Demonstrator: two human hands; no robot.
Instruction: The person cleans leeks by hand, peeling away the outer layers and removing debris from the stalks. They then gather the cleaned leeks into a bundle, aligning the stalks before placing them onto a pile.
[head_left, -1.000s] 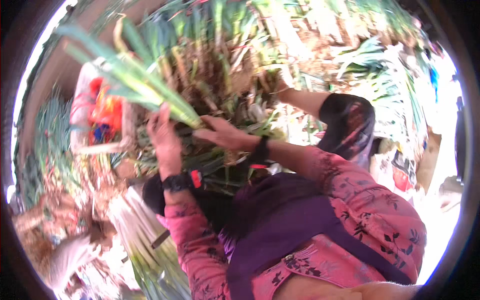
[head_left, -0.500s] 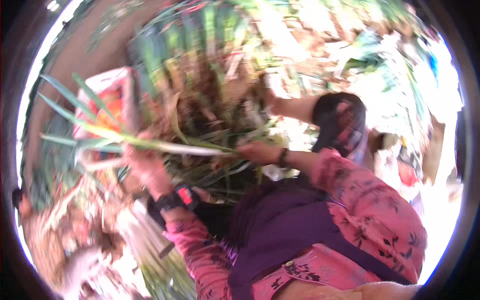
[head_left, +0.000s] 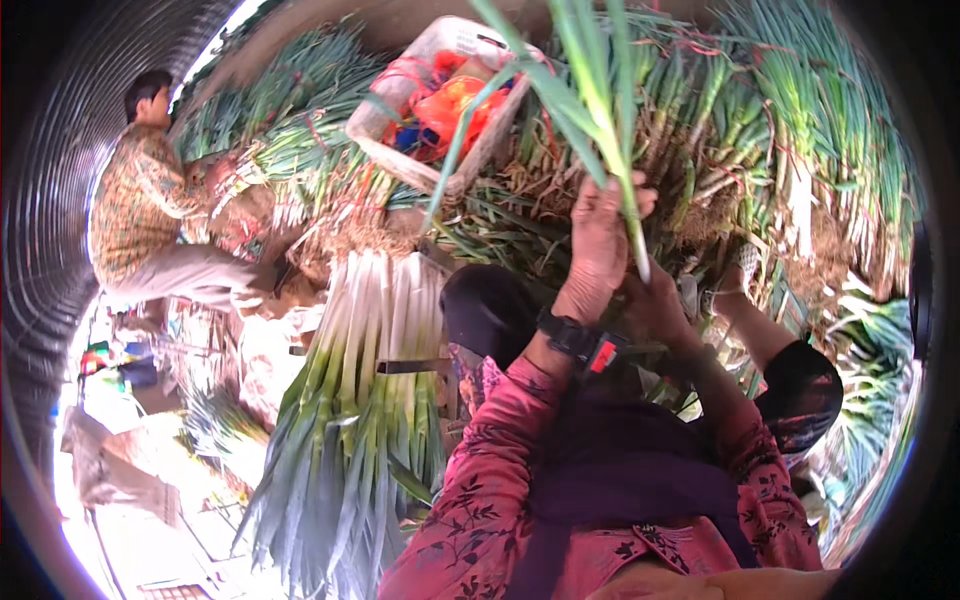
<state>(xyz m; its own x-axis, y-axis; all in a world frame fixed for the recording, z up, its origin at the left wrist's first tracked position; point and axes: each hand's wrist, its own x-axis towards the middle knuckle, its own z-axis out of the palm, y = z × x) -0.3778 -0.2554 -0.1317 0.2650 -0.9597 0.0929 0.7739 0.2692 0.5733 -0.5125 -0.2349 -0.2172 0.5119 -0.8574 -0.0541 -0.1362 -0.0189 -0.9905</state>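
Observation:
My left hand [head_left: 603,235] is closed around the lower stalk of a long green leek [head_left: 600,100]. Its leaves fan upward and its white end points down toward me. At that white end is my right hand [head_left: 660,308], in shadow; its fingers are blurred and partly hidden, so their grip is unclear. Beside my left arm lies a row of trimmed leeks [head_left: 365,370], white ends away from me and green leaves hanging toward the near side. Dark strips of a stand [head_left: 413,367] show next to them.
A white plastic crate [head_left: 460,32] with an orange bag [head_left: 452,112] stands ahead. Untrimmed leeks with soil-covered roots [head_left: 690,190] are piled beyond my hands and to the right. At far left another person [head_left: 145,200] bends over more leeks. My knee [head_left: 485,310] rises near the trimmed row.
The leek has swung from lying sideways, leaves to the left, to nearly upright. My hands have come closer together. The view has turned, bringing the trimmed row and the other person into sight.

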